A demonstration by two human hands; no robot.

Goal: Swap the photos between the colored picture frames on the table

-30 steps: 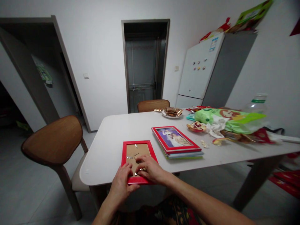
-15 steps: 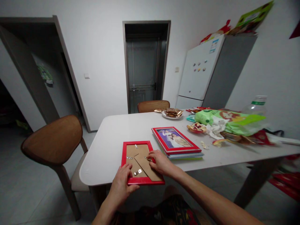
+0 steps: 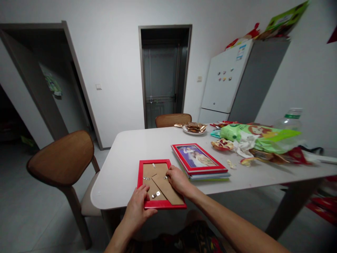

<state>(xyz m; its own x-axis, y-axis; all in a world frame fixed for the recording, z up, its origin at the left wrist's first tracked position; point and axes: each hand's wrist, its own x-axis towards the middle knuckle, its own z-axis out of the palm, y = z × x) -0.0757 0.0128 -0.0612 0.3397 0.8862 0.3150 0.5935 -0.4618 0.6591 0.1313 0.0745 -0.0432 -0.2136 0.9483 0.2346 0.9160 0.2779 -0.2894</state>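
Note:
A red picture frame [image 3: 163, 204] lies face down at the table's near edge, its brown backing board and stand leg [image 3: 154, 189] facing up. Small metal clips sit around the board. My left hand [image 3: 138, 205] grips the lower left corner, thumb below the bottom rim and fingers over the left side. At the right rim my right hand [image 3: 179, 180] is closed, its fingertips beside the right-hand metal clip [image 3: 165, 177]; part of that rim is hidden under it. Close by on the right, another red frame with a photo [image 3: 196, 158] rests face up on a stack.
The white table [image 3: 131, 147] holds a plate of wrapped snacks [image 3: 194, 128], an opened pomegranate [image 3: 222, 144], crumpled tissue [image 3: 244, 144], a green plastic bag [image 3: 265, 133] and a clear bottle [image 3: 292, 119]. A wooden chair [image 3: 61, 158] stands left, another chair [image 3: 172, 120] behind.
My right hand's fingers have drawn back slightly from over the backing board to the frame's right rim, uncovering the clip. My left hand keeps its hold. The view has shifted slightly.

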